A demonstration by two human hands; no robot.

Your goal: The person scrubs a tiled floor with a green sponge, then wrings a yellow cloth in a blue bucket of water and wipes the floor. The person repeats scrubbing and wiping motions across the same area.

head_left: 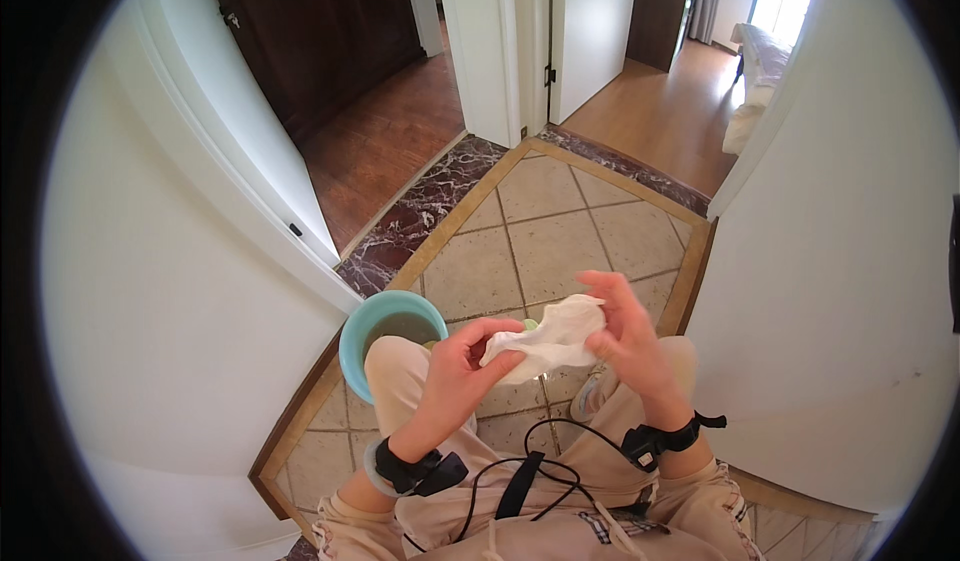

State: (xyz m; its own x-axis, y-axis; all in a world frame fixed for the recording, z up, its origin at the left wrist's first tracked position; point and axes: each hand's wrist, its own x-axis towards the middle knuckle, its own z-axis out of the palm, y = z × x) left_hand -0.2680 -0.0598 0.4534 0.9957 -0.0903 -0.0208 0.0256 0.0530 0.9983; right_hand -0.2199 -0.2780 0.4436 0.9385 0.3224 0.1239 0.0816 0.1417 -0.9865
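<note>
A thin, crumpled white cloth (556, 335) is stretched between my two hands, above my knees. My left hand (462, 366) pinches its left end between thumb and fingers. The right end is gripped by my right hand (630, 346), its thumb at the near side and its upper fingers partly raised. Something small and pale green (530, 325) shows just behind the cloth; its kind is unclear. To the left of my left knee stands a light blue basin (352, 353) holding murky water, partly hidden by the knee.
Beige floor tiles (550, 221) spread ahead, bordered by dark marble thresholds (430, 201). White walls (840, 291) close in on both sides. Beyond are a dark wooden door (320, 41) and a white door (590, 36). A black cable (475, 491) loops across my lap between the wrist straps.
</note>
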